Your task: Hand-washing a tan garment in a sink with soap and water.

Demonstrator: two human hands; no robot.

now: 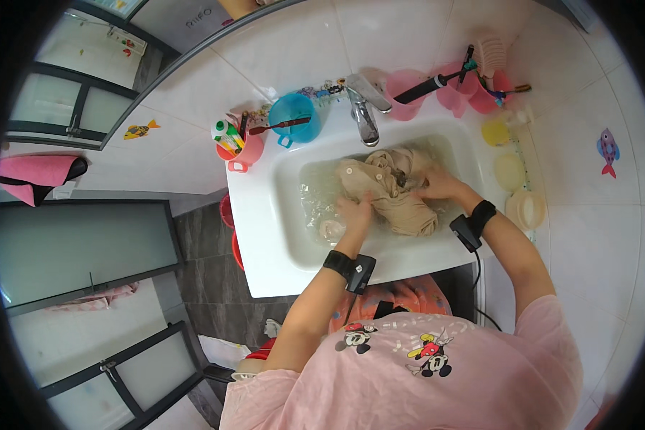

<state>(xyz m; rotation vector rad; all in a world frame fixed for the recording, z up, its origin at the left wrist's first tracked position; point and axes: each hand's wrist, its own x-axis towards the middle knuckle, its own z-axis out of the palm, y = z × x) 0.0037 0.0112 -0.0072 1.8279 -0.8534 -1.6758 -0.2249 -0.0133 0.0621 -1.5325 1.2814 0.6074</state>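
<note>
A bunched, wet beige garment [383, 190] with light buttons lies partly under water in the white sink [265, 244]. My left hand [356, 211] is at its near left edge, the fingers bent against the cloth and part of them under the water. On the garment's right side my right hand [441, 184] grips a fold, its fingertips partly hidden by the fabric. Both wrists wear black straps with small black boxes. The chrome faucet [365, 118] stands just beyond the garment.
Left of the faucet, a blue cup [294, 115] and a pink cup [247, 154] hold toothbrushes and tubes. Pink cups [405, 97] with brushes stand to its right. Yellowish round containers [525, 210] line the right rim. Cables hang from the wrist boxes.
</note>
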